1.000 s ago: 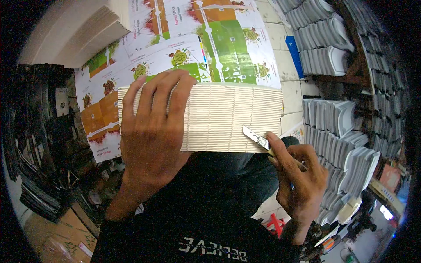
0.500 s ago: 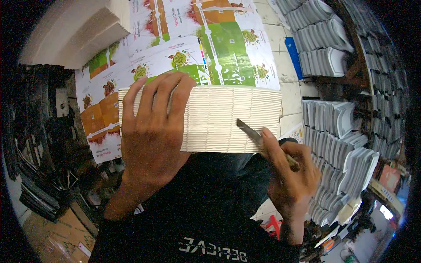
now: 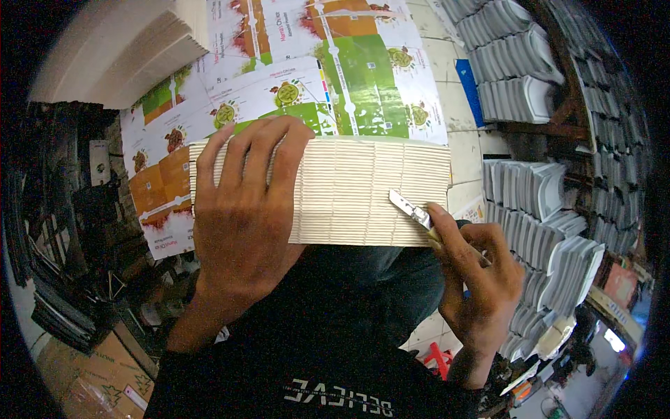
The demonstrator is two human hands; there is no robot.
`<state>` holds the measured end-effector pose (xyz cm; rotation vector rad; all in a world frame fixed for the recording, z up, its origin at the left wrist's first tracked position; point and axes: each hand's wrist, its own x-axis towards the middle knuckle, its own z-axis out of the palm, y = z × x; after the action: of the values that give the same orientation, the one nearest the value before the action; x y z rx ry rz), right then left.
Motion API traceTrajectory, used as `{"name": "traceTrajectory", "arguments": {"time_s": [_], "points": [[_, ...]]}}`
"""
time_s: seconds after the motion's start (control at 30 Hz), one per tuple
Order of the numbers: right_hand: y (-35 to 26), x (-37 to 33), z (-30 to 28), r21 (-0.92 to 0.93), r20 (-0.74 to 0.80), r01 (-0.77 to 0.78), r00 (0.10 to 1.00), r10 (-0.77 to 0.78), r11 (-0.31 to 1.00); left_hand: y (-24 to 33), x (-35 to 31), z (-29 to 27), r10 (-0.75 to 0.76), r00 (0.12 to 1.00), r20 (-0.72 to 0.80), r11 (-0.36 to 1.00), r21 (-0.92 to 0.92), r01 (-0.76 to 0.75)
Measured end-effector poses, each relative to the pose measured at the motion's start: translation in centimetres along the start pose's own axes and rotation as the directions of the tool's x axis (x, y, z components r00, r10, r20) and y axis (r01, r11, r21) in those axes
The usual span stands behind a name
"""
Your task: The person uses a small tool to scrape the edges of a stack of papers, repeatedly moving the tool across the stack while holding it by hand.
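A cream-coloured block of stacked, stitched page sections lies crosswise in front of me, folded edges facing up with thread lines running across them. My left hand rests flat over its left part, fingers stretched toward the far edge; the thumb is hidden. In my right hand, at the block's near right corner, is a small knife with a flat, shiny metal blade. Its blade lies over the right part of the ridged surface, pointing up and left. Fingers cover most of the handle.
Printed sheets in green, orange and white spread beyond the block. A tall pale paper stack stands at the far left. Piles of folded sections line the right side. A cardboard box sits at the lower left.
My right hand and the knife have shifted to the right and slightly nearer. The blade, dark before, now catches the light. My left hand stays in place.
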<state>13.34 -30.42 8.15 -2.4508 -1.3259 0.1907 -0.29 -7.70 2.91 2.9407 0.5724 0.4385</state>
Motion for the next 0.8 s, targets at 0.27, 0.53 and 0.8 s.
{"name": "traceTrajectory", "arguments": {"time_s": [0.27,0.53,0.8], "points": [[-0.3,0.7,1.9,-0.061,-0.088,0.039,0.995,-0.045,0.997,0.1,0.1,-0.2,0.002,1.0,0.019,1.0,0.024,-0.003],[0.3,0.9,0.3,0.056,-0.023,-0.013,1.0,0.014,0.998,0.1,0.1,0.0,0.004,1.0,-0.005,1.0,0.009,-0.004],[0.5,1.1,0.3,0.005,-0.031,0.02,0.999,-0.02,1.0,0.1,0.2,-0.4,-0.005,1.0,0.004,1.0,-0.02,0.005]]}}
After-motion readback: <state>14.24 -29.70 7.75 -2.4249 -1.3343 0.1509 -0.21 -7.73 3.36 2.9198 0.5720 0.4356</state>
